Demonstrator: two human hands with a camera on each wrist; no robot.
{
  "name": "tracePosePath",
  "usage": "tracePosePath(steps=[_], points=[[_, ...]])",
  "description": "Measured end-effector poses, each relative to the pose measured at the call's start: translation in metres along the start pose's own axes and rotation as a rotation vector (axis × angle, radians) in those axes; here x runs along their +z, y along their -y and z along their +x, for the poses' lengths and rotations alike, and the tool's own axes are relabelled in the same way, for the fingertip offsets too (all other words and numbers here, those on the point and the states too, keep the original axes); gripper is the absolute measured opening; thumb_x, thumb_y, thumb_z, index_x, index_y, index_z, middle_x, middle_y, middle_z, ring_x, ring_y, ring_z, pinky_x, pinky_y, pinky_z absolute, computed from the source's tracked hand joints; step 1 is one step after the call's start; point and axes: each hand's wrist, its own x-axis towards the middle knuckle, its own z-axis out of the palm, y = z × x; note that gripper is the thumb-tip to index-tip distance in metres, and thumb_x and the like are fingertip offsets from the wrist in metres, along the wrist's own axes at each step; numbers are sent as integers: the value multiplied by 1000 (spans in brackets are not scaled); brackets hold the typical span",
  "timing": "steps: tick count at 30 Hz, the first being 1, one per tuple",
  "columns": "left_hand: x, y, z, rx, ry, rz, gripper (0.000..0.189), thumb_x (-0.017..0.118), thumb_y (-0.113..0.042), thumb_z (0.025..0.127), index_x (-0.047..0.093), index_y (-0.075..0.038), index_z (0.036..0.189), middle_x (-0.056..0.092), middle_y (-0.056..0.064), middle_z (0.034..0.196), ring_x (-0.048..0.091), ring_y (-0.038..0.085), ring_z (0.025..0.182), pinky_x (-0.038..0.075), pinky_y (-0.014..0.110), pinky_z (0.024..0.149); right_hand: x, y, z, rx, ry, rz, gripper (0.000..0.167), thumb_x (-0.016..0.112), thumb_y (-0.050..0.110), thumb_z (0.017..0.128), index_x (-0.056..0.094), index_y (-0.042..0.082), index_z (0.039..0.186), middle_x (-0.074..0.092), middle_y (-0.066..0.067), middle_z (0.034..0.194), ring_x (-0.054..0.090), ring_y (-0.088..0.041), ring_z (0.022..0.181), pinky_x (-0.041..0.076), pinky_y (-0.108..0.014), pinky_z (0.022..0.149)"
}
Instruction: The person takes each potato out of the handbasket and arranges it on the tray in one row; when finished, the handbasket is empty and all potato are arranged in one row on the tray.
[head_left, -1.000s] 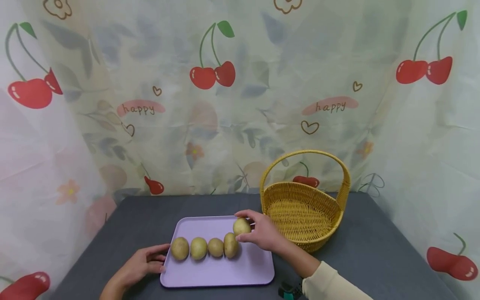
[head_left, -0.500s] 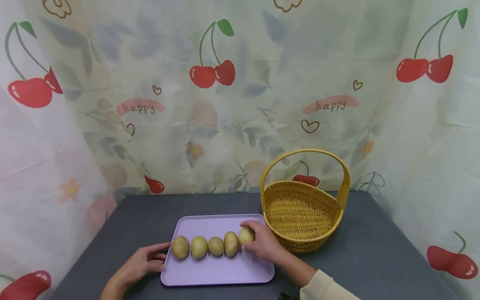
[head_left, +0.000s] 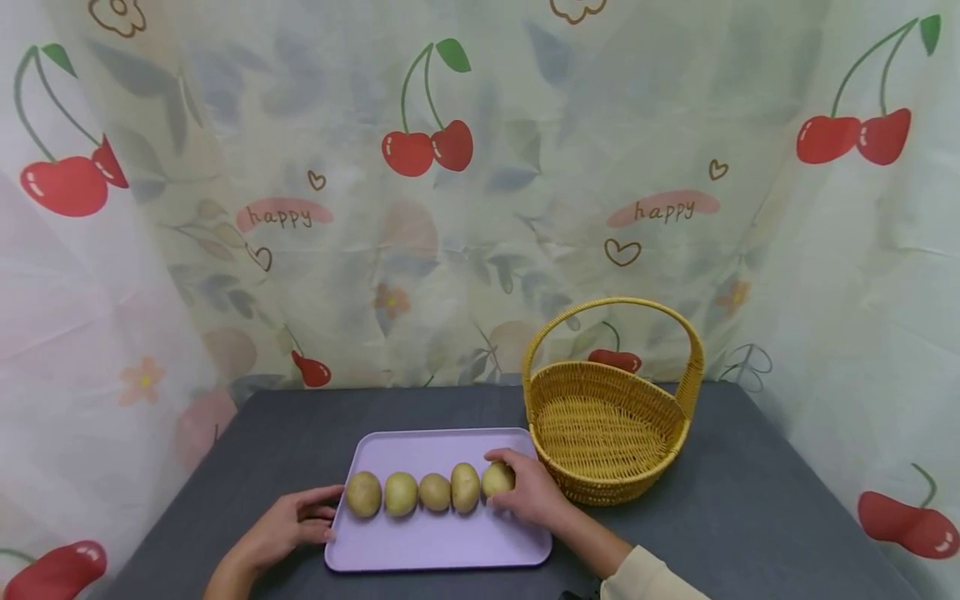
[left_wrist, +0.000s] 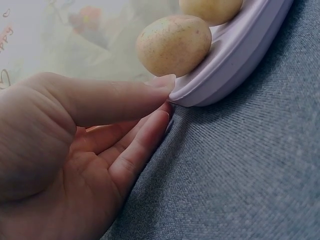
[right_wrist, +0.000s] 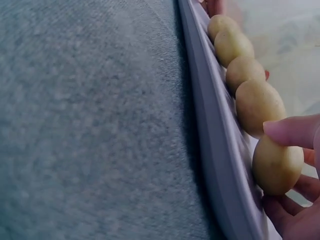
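Observation:
Several potatoes lie in a row across a lilac tray. At the right end of that row, my right hand holds the last potato between thumb and fingers, low over the tray. Right beside it is an oblong potato. My left hand rests against the tray's left edge, thumb and fingertips touching the rim. The left wrist view shows its thumb at the tray's corner, close to the leftmost potato.
A yellow wicker basket with a tall arched handle stands behind and right of the tray. A dark grey cloth covers the table. Behind hangs a curtain printed with cherries. A small dark object shows near the right sleeve.
My right hand has brought its potato down, toward me and slightly right, into line with the others at the row's right end. The left hand has stayed at the tray's edge.

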Motion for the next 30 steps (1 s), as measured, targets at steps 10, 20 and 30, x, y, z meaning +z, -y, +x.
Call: tracePosePath(steps=[10, 20, 30], points=[[-3, -4, 1, -15, -16, 30, 65, 72, -3, 85, 38, 19, 137, 58, 29, 120, 60, 16, 101, 52, 26, 78, -4, 2, 1, -38, 72, 4, 61, 84, 13, 71, 60, 7, 127, 60, -11, 124, 56, -25, 110, 44, -41, 93], [-2, -4, -1, 2, -12, 22, 64, 70, 0, 86, 36, 21, 136, 58, 31, 119, 60, 20, 102, 52, 27, 78, -5, 0, -4, -82, 47, -9, 71, 87, 14, 69, 55, 3, 131, 56, -16, 127, 53, -29, 115, 42, -45, 96], [1, -1, -2, -12, -23, 29, 63, 69, -1, 87, 36, 20, 136, 58, 31, 120, 60, 28, 104, 52, 27, 78, -16, 11, -49, -48, -3, -125, 68, 79, 15, 75, 51, 3, 135, 41, -25, 141, 41, -39, 130, 35, -53, 103]])
